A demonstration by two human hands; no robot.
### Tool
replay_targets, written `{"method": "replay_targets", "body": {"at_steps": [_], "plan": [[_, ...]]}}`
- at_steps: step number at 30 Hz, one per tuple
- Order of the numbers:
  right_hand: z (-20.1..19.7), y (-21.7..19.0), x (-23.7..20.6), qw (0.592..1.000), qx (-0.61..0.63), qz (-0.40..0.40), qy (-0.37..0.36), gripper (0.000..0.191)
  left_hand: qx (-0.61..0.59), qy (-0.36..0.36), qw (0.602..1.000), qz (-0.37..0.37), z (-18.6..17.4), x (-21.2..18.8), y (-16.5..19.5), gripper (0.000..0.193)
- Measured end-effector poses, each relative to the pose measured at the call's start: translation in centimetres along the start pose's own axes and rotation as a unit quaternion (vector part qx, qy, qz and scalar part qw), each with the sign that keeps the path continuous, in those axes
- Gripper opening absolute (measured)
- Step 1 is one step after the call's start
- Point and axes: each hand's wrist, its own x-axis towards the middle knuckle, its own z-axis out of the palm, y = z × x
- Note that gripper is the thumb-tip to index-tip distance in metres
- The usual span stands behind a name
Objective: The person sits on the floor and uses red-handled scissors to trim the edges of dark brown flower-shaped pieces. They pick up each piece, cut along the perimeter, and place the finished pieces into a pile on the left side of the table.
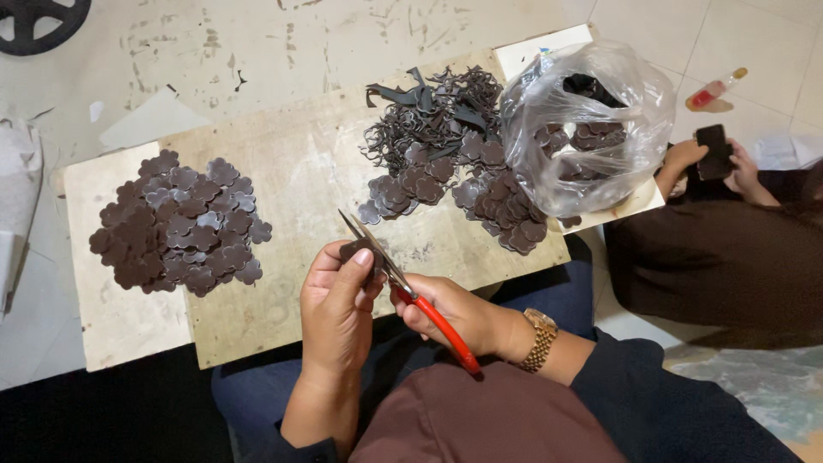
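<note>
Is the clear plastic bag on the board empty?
No, the clear plastic bag holds dark brown flower-shaped leather cutouts, visible through its side.

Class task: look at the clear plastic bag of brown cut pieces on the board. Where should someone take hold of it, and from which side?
Grip the clear plastic bag by its bunched open mouth at the top, coming from above. The film is loose and the brown flower-shaped pieces sag low inside, so a side grip would probably slip or tip them out.

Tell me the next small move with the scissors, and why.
Probably close the scissors along the piece's edge: the left hand pinches it at the open blades, and the right hand grips the red handles.
</note>
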Motion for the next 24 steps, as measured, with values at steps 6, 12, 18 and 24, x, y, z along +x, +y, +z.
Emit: {"method": "replay_targets", "body": {"at_steps": [6,12,18,24], "plan": [[0.0,-0.2,-0.1,1.000,-0.002,-0.017,0.004,0.064,-0.010,-0.005,1.000,-0.004,-0.2,0.0,-0.2,0.007],[0.0,0.1,-0.1,1.000,-0.018,-0.017,0.010,0.070,0.004,-0.007,1.000,0.001,-0.3,0.0,-0.4,0.007],[-0.4,0.9,0.2,0.999,0.007,-0.018,-0.027,0.080,0.010,-0.011,1.000,0.009,-0.1,0.2,-0.2,0.008],[-0.4,1.2,0.2,0.999,0.017,0.003,-0.030,0.087,0.022,-0.016,1.000,-0.005,-0.1,0.2,0.5,0.010]]}}
